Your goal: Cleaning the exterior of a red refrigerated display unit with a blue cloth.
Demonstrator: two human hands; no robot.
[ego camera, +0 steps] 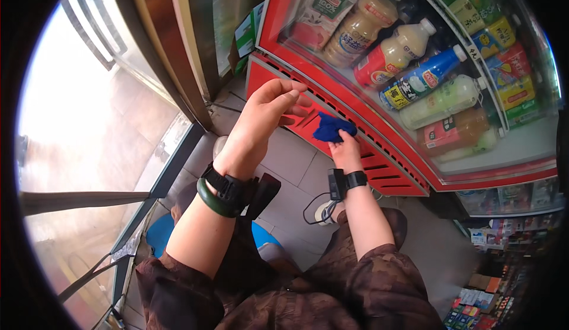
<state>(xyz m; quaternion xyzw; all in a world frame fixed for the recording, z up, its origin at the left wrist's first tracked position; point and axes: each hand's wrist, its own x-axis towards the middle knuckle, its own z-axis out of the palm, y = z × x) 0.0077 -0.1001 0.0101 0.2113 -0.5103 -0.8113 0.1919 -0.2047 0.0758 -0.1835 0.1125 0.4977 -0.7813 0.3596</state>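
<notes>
A crumpled dark blue cloth [333, 127] is gripped in my right hand [346, 150], in front of the red lower panel [386, 170] of a glass-door drinks refrigerator. Whether the cloth touches the panel I cannot tell. My left hand [271, 112] hangs in the air to the left of the cloth, fingers loosely curled and apart, with nothing seen in it. Below it, my left wrist bears a black strap and a dark green bangle [218, 199]. A black device [336, 183] with a cable is strapped to my right wrist.
Behind the refrigerator's glass stand several drink bottles [402, 59] and cartons [511, 72]. At left is a door frame [178, 152] opening onto bright tiled ground. Grey floor tiles [289, 170] lie below my hands. Packed goods [473, 303] fill the lower right. Something blue [160, 234] is beneath me.
</notes>
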